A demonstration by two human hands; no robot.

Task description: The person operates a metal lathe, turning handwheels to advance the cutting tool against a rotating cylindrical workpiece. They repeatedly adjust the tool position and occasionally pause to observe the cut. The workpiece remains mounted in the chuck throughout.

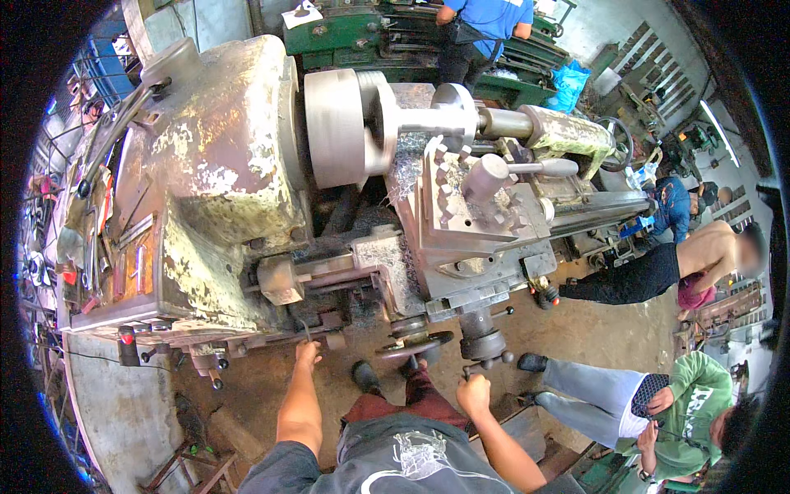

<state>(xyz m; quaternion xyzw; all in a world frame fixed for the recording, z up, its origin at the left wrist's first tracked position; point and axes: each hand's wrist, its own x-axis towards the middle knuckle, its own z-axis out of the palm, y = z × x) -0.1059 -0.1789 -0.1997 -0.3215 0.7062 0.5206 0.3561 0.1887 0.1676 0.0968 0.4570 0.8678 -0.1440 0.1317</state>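
A large worn metal lathe (216, 156) with chipped cream paint fills the middle. Its wide chuck (332, 128) holds a shiny flanged metal workpiece (420, 120). My left hand (308, 353) is closed around the lower end of a thin lever (301, 323) below the bed. Fingers of my right hand (473, 392) are wrapped round the crank handle (487, 362) at the front of the carriage. Between my hands is a round handwheel (414, 345). Above the crank sits the square tool post (473, 198), with its clamp handle (539, 167) pointing right. Metal chips lie beside the carriage.
Hand tools (103, 239) lie on the headstock's left ledge. The tailstock (568, 134) stands at the far right. One person in green (699, 403) stands close on my right, another bends beyond. Someone in blue (494, 25) works behind the lathe, near a green machine (333, 37).
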